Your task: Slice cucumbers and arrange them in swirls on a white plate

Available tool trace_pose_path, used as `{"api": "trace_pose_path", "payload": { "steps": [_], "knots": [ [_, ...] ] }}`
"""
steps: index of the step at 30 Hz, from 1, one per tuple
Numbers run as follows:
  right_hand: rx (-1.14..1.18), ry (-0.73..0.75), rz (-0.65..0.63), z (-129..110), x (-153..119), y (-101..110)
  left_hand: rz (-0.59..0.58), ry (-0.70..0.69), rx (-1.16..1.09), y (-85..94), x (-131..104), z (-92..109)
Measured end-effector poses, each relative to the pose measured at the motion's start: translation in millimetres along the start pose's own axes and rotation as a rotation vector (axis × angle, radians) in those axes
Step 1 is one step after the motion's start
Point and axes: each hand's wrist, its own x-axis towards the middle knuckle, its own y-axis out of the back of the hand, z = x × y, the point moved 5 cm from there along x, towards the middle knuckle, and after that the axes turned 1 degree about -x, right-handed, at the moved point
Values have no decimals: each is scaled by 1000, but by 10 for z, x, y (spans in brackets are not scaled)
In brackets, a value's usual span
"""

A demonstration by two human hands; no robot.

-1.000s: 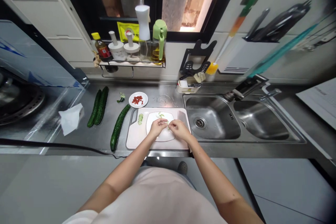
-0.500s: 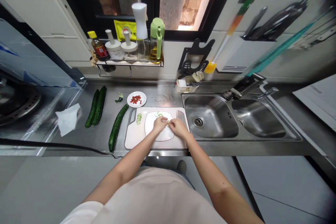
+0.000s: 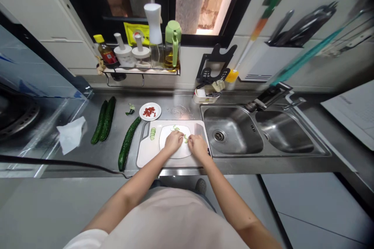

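Now left hand [image 3: 173, 142] and right hand [image 3: 198, 146] flank cucumber slices [image 3: 186, 139] at three o'clock on the white plate [image 3: 178, 152]; whether the fingers are pinching, I can't tell!

A wire-edged rack [image 3: 157, 71] below the dark-framed window [image 3: 168, 4] holds a yellow-capped bottle [image 3: 106, 52], two white-lidded jars [image 3: 125, 55], a white-topped bottle [image 3: 154, 27] and a green-lidded jug [image 3: 173, 46]; a yellow packet [image 3: 137, 33] stands behind them. A crumpled white sheet [image 3: 70, 135] lies on the left of the metal worktop [image 3: 108, 155], near a dark cable [image 3: 58, 160]. To the right is a double sink [image 3: 233, 136] with a tap [image 3: 270, 97]; a small caddy [image 3: 206, 98] sits just behind its left corner. An orange-and-yellow brush [image 3: 232, 76] hangs beside a white knife holder [image 3: 267, 62]. The blurred dark shape [image 3: 17, 111] at far left is probably a stove.
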Motion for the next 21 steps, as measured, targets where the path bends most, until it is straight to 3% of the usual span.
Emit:
{"api": "trace_pose_path", "payload": {
  "steps": [3, 5, 9, 21],
  "knots": [
    [-47, -61, -9, -107, -122, -81, -49, -218, 150, 3, -117, 39],
    [-65, -141, -4, -141, -154, -120, -69, -289, 218, -20, -163, 30],
    [-69, -249, -7, -141, -124, -154, -48, -342, 270, -65, -176, -3],
    [-87, -155, -54, -94, -66, -179, -65, -421, 303, -158, -146, -48]
  ]
}}
